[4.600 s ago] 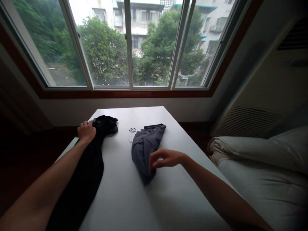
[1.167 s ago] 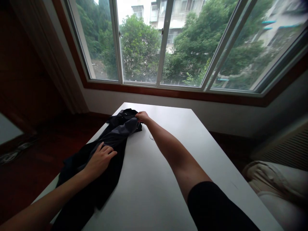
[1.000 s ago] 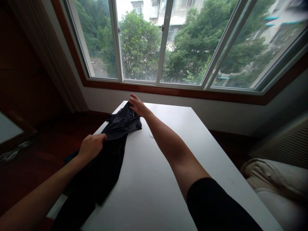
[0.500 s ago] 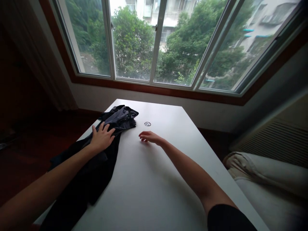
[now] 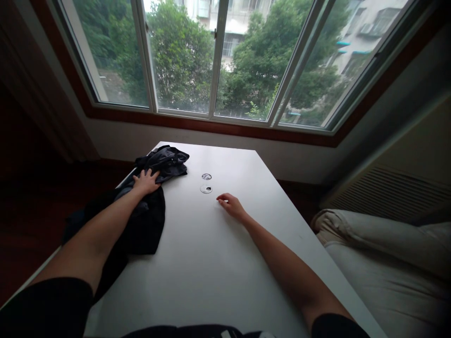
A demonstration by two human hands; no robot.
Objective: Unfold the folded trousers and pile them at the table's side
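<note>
A crumpled dark garment (image 5: 151,225), black with a greyish inner side and small round fasteners near its far end, lies along the left side of the white table (image 5: 211,263). My left hand (image 5: 146,182) rests on its far part, fingers spread and pressing flat on the cloth. Just above the tabletop, right of the garment, my right hand (image 5: 229,204) has loosely bent fingers and nothing in them. Left of its fingertips are a round cover with a small opening (image 5: 206,189) and, behind it, a round hole (image 5: 206,177) in the tabletop.
Beyond the table's far edge stands a wall with a wide sliding window (image 5: 211,61) framed in brown wood. A pale sofa (image 5: 380,263) borders the right side. At the left hangs a curtain (image 5: 59,103) above a dark reddish floor.
My right hand has shifted right, uncovering the round cover. My left hand has pushed farther along the garment, whose near part has drawn away from me and bunched up.
</note>
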